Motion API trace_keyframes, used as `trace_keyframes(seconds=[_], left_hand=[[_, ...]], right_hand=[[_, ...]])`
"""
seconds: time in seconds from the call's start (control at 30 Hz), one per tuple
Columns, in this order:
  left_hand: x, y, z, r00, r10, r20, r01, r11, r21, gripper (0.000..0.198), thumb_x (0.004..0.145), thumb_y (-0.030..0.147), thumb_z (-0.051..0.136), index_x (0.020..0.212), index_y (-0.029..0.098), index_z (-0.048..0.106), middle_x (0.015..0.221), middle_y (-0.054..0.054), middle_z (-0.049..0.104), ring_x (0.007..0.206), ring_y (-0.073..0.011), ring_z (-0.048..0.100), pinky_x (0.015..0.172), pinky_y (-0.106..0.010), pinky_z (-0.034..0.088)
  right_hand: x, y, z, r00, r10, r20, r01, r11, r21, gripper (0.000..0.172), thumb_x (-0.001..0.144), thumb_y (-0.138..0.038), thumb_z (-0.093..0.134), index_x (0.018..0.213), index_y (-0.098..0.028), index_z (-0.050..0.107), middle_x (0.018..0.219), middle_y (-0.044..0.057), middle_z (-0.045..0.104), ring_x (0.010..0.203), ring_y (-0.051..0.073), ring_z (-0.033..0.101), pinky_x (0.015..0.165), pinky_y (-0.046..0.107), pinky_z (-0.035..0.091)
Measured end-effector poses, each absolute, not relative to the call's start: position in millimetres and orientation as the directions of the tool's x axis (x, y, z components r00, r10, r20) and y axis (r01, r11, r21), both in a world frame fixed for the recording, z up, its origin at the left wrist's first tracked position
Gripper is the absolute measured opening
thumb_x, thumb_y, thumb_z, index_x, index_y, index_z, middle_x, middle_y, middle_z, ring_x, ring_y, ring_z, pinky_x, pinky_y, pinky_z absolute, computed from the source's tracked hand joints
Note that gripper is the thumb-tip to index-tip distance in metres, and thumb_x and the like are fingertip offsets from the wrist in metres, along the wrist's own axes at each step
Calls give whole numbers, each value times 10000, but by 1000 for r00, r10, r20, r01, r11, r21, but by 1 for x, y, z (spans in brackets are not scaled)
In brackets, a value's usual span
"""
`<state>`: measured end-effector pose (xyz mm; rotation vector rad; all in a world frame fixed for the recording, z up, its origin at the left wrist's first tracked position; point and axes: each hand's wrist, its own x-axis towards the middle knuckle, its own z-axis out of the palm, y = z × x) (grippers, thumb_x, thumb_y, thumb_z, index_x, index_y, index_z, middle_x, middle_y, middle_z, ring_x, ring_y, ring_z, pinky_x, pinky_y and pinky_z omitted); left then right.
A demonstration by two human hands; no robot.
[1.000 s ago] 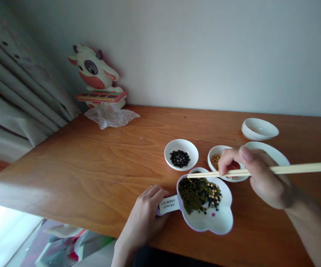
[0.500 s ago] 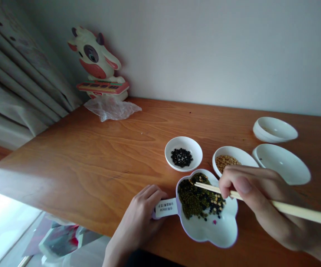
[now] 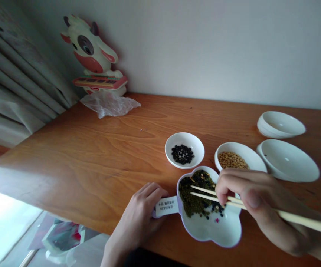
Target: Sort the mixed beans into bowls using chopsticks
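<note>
My left hand (image 3: 142,211) is closed on the labelled handle of a white, purple-rimmed flower-shaped bowl (image 3: 205,226). Green, black and tan beans (image 3: 195,198) fill its left and upper part, with a small pink piece beside them. Chopsticks (image 3: 296,217) rest in my right hand (image 3: 260,204), their tips parted over the beans and nothing visible between them. Behind the flower-shaped bowl stand a round white bowl with black beans (image 3: 182,154) and another with tan beans (image 3: 232,160), partly covered by my right hand.
Two more white bowls (image 3: 281,125) (image 3: 290,163) are at the right. A cow toy with a keyboard (image 3: 100,81) leans by the wall, a crumpled plastic bag (image 3: 111,105) before it. A curtain (image 3: 18,85) hangs at the left, and a bin (image 3: 62,237) stands below the table edge.
The chopstick tips have spread apart and moved slightly left and down over the beans. The camera view has shifted a little. My left hand still holds the handle.
</note>
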<state>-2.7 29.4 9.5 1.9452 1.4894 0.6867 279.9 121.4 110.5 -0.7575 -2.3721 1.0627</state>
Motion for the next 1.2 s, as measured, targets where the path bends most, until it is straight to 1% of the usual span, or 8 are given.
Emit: trace_keyframes(seconds=[0.13,0.33,0.5,0.63,0.73,0.9,1.07,1.2], left_hand=[[-2,30,11,239,969,65,668,-212,714,316,882,27,619,1070,265,709,1001,-32,721,900,-204,684,796,-296,518],[-1,30,11,236,968,81,683,-225,695,278,875,27,642,1024,254,703,980,-25,722,887,-200,684,779,-291,516],[-2,30,11,239,969,62,682,-213,700,281,892,36,639,1054,257,703,998,-26,720,907,-205,679,799,-301,508],[-2,29,11,227,971,74,686,-213,696,265,893,50,637,1045,255,709,984,-28,721,895,-206,682,799,-303,515],[-1,29,11,224,971,81,686,-216,694,281,877,43,637,1046,253,717,978,-30,722,880,-203,682,788,-300,518],[-1,30,10,221,973,68,686,-205,698,307,861,20,649,1045,260,702,989,-13,712,895,-196,668,796,-293,503],[-2,29,10,230,972,56,681,-201,704,280,887,28,643,1039,259,694,989,-14,704,900,-198,656,811,-299,494],[-1,29,10,224,973,49,687,-194,700,287,879,29,652,1051,254,701,1002,-22,707,908,-204,659,823,-306,501]], right_hand=[[277,123,108,-771,619,148,318,577,-753,624,1142,-578,211,813,-217,600,704,20,593,612,158,530,579,319,382],[278,122,108,-757,634,159,328,580,-746,624,1140,-582,226,806,-221,611,672,10,581,579,157,518,567,324,374],[278,122,104,-759,626,180,304,584,-752,557,1153,-499,254,812,-219,594,696,15,590,598,156,530,580,324,386],[278,122,103,-764,620,177,315,598,-737,566,1152,-494,235,812,-221,596,691,21,585,590,165,521,570,339,378],[279,121,103,-759,625,180,304,585,-752,567,1151,-497,236,808,-226,597,687,22,586,587,168,526,575,344,387],[281,121,100,-726,660,194,293,551,-782,518,1148,-468,306,818,-230,627,704,25,625,606,175,570,583,341,419],[284,128,95,-676,692,253,268,551,-791,598,1148,-527,265,780,-231,633,649,13,603,561,164,545,560,330,401],[288,132,98,-697,674,246,256,553,-793,683,1139,-596,179,772,-230,624,664,24,613,593,171,555,574,332,401]])
